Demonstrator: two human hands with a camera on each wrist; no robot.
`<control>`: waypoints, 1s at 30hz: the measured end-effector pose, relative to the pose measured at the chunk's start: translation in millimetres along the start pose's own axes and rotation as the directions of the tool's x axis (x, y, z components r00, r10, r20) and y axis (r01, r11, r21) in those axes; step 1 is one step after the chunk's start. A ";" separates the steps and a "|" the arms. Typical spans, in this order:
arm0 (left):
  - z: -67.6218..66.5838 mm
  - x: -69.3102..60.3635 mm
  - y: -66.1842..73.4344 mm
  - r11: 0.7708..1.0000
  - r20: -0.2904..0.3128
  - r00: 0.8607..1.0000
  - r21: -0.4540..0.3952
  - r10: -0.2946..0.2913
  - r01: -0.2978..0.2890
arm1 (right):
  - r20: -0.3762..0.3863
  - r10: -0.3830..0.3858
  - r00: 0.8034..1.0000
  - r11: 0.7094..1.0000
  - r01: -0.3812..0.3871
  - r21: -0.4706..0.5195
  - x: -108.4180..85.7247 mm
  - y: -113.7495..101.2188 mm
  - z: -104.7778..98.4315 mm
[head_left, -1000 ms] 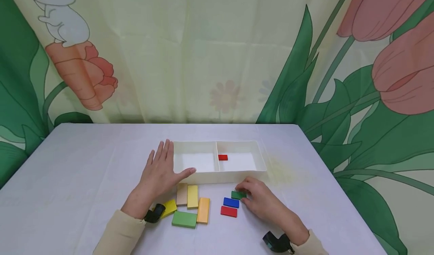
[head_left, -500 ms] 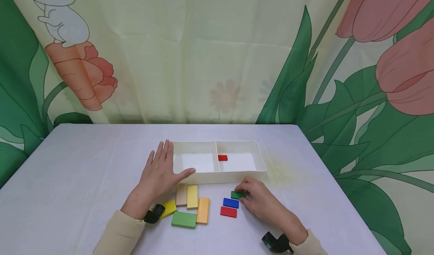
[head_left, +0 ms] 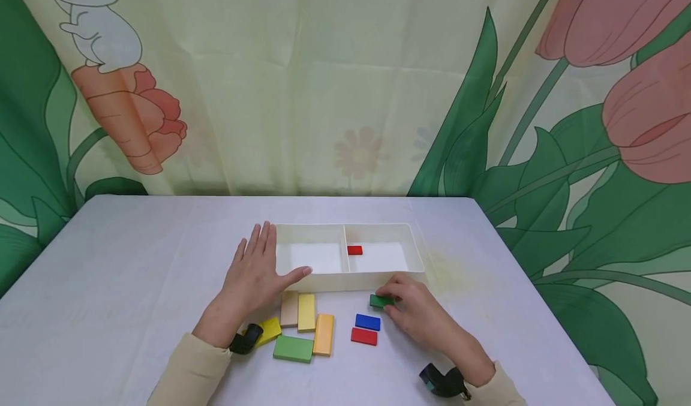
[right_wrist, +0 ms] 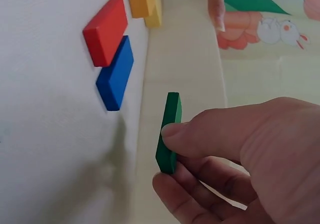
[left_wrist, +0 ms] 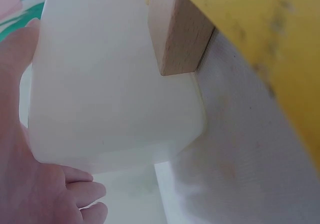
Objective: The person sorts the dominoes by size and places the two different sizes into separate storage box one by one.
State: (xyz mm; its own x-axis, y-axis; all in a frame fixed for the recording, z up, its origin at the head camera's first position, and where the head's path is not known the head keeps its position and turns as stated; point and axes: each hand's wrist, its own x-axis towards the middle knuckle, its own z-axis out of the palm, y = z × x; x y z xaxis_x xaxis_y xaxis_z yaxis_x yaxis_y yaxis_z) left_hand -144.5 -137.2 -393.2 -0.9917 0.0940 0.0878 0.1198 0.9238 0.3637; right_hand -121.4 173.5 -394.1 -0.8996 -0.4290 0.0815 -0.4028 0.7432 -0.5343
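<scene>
Between thumb and fingers, my right hand pinches a dark green block; the right wrist view shows that green block raised off the cloth in front of the box wall. Below it lie a blue block and a red block. My left hand rests with straight fingers along the left end of a white two-compartment box, its thumb over the front rim. Another red block lies in the right compartment, against the divider.
In front of the box lie larger blocks: a tan one, a pale yellow one, an orange one, a light green one and a yellow one, partly hidden by the left wrist camera. A printed curtain hangs behind the table.
The dark green block has come up from beside the blue block and shifted slightly toward the box with my right hand. My left hand stays where it was.
</scene>
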 end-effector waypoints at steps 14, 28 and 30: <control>-0.9 1.1 1.3 1.000 0.005 1.000 -0.002 -0.001 0.001 | -0.016 -0.086 0.996 0.995 0.087 0.052 4.0 -10.3 -24.9; -0.4 1.1 1.3 1.000 -0.002 1.000 0.001 0.008 -0.008 | -0.072 -0.123 0.990 0.991 0.126 0.038 26.9 -18.9 -39.7; -0.7 1.1 1.1 1.000 -0.001 1.000 -0.001 0.005 -0.005 | -0.076 -0.125 0.989 0.991 0.128 0.040 31.8 -19.0 -40.1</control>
State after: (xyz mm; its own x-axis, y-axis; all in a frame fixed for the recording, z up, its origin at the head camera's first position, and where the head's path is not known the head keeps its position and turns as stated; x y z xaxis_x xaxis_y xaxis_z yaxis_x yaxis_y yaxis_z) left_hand -145.4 -136.4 -392.1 -0.9910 0.0985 0.0907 0.1250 0.9229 0.3642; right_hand -149.1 166.3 -347.6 -0.8525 -0.4782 0.2110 -0.5075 0.6609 -0.5528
